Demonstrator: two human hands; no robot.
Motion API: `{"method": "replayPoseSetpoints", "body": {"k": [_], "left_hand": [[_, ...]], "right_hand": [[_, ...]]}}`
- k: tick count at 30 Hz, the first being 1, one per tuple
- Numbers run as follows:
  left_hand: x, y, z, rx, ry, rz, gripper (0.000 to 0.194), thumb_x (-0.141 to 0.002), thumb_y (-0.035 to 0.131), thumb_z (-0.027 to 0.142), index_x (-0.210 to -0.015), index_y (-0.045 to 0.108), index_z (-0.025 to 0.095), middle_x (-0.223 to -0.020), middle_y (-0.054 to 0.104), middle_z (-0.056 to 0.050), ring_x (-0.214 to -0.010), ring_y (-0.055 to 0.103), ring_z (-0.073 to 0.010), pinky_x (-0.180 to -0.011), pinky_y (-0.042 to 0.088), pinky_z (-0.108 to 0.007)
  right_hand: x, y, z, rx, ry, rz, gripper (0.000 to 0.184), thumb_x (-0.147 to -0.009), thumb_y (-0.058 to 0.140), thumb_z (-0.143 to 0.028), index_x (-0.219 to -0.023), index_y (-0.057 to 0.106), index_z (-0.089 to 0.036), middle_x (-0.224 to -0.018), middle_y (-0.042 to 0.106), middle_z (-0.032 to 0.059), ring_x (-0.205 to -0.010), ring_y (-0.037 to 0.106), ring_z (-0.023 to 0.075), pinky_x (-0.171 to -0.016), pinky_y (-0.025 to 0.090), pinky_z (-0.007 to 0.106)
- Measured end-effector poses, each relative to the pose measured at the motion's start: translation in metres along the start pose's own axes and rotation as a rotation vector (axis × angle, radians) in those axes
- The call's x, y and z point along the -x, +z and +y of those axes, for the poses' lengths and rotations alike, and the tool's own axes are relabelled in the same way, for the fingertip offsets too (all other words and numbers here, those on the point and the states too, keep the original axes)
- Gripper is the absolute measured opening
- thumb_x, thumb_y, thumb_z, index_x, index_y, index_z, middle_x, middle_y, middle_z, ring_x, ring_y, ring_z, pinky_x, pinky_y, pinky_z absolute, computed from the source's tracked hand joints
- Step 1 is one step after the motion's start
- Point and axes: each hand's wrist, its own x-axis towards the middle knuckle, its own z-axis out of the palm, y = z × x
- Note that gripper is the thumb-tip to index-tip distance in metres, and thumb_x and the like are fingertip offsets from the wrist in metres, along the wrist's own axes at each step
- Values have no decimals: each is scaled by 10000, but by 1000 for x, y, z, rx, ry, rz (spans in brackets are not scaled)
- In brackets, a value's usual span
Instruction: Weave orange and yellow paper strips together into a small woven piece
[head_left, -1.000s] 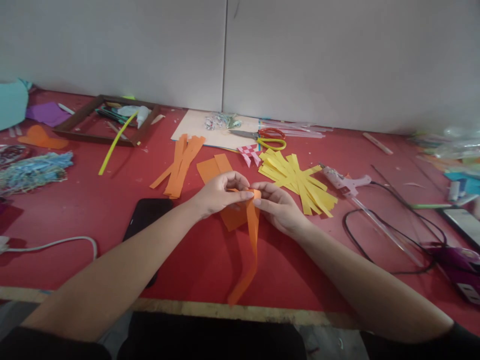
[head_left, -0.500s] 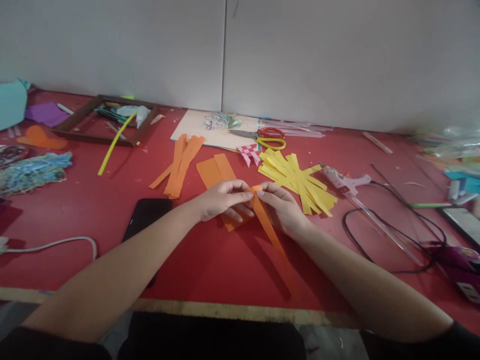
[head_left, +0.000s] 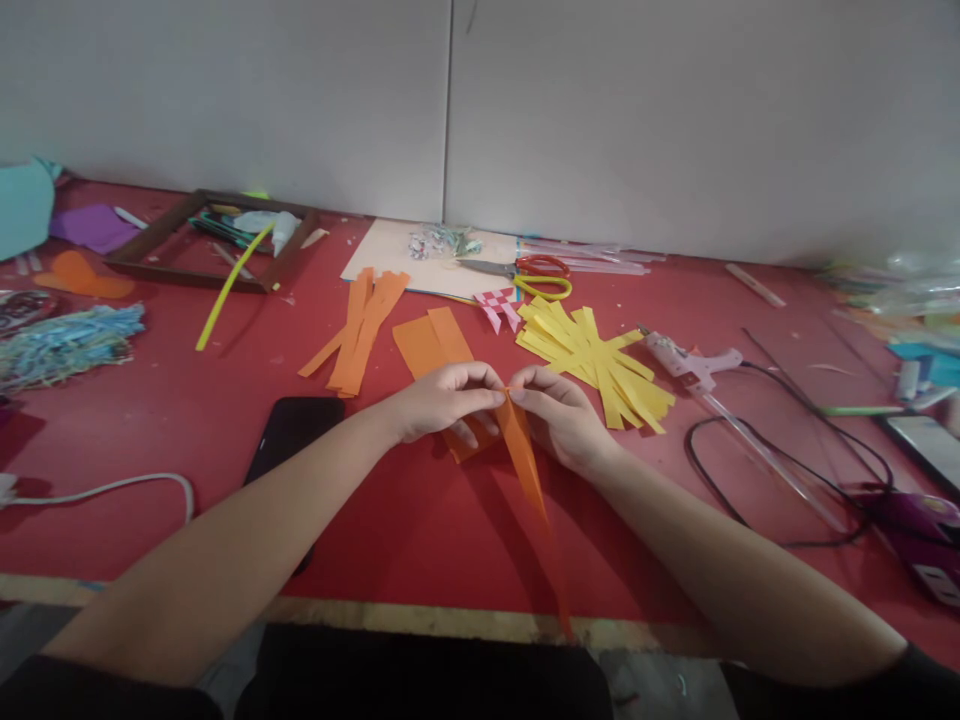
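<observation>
An orange paper strip [head_left: 527, 470] hangs from the fingertips of both hands, its free end trailing down toward the table's front edge. My left hand [head_left: 455, 400] pinches its top end from the left, thumb against fingers. From the other side my right hand [head_left: 559, 408] pinches the same end, the fingertips of both hands nearly touching. Under my left hand lie wider orange paper pieces [head_left: 431, 340]. A bundle of orange strips [head_left: 365, 335] rests farther left, and a pile of yellow paper strips [head_left: 596, 360] sits just beyond my right hand.
Scissors [head_left: 525, 270] and a pink checkered woven piece [head_left: 499, 308] lie at the back. A glue gun [head_left: 697, 368] with a looping black cord is on the right. A black phone [head_left: 292, 430] lies beside my left forearm. A brown frame [head_left: 187, 275] holds tools at back left.
The strip's top end has turned between my fingertips and looks narrower there. Its hanging tail has swung left and now reaches lower. Both hands have barely shifted.
</observation>
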Motion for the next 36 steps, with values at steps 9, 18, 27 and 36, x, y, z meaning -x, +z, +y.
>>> {"method": "replayPoseSetpoints", "body": {"k": [9,18,27,36], "left_hand": [[1,0,-1,1,18,-27,150,-842,632,305,-820,565,173,-765,595,0,-687,666,-136,-513,548,-216],[0,1,0,-2,41,20,175,-818,668,312,-819,579,161,-757,578,6,-646,653,-122,-490,535,-202],[-1,0,-2,-14,64,21,145,-848,639,294,-832,582,161,-757,583,8,-640,655,-116,-495,535,-199],[0,2,0,-25,56,53,149,-867,636,290,-836,578,157,-725,602,8,-592,626,-93,-507,533,-195]], "right_hand": [[0,-2,2,76,-76,-28,217,-696,817,-352,-726,646,-222,-654,565,-39,-568,467,100,-545,337,262],[-2,-1,3,64,-71,1,254,-679,827,-390,-726,637,-229,-644,568,-42,-566,470,105,-552,349,264],[-1,0,2,38,-75,17,254,-674,839,-365,-701,629,-225,-615,573,-51,-551,458,97,-555,353,261],[-2,-1,2,-4,-44,8,253,-678,840,-343,-706,621,-220,-619,603,-52,-561,512,97,-568,392,257]]}}
